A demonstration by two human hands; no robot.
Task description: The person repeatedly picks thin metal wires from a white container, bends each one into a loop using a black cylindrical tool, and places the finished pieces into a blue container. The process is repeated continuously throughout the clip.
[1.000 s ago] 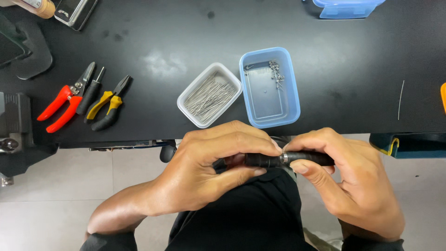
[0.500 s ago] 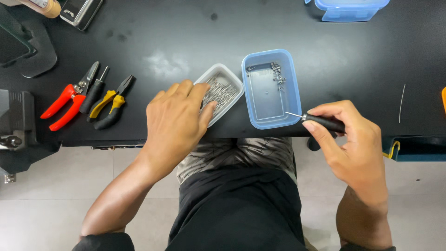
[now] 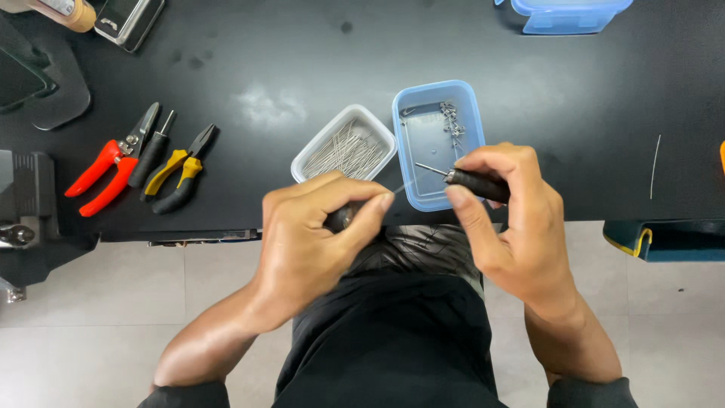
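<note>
My right hand (image 3: pixel 510 219) grips a black-handled tool (image 3: pixel 472 183) whose thin metal tip points left over the blue tray (image 3: pixel 411 143). My left hand (image 3: pixel 313 234) is at the table's front edge with thumb and forefinger pinched on a thin metal pin (image 3: pixel 396 190) that reaches toward the tool's tip. Just behind it stands a white tray (image 3: pixel 306 159) full of straight pins. The blue tray holds several small bent metal pieces (image 3: pixel 451 119) at its far end.
On the black table (image 3: pixel 302 68) at left lie red-handled cutters (image 3: pixel 106 170), a small black screwdriver (image 3: pixel 153 151) and yellow-black pliers (image 3: pixel 181 172). A blue lidded box (image 3: pixel 570 11) stands at the far edge. One loose wire (image 3: pixel 654 166) lies at right. A vise (image 3: pixel 23 211) is at far left.
My left hand left the white tray and came back to the table edge with a pin pinched in it. My right hand shifted slightly left with the tool.
</note>
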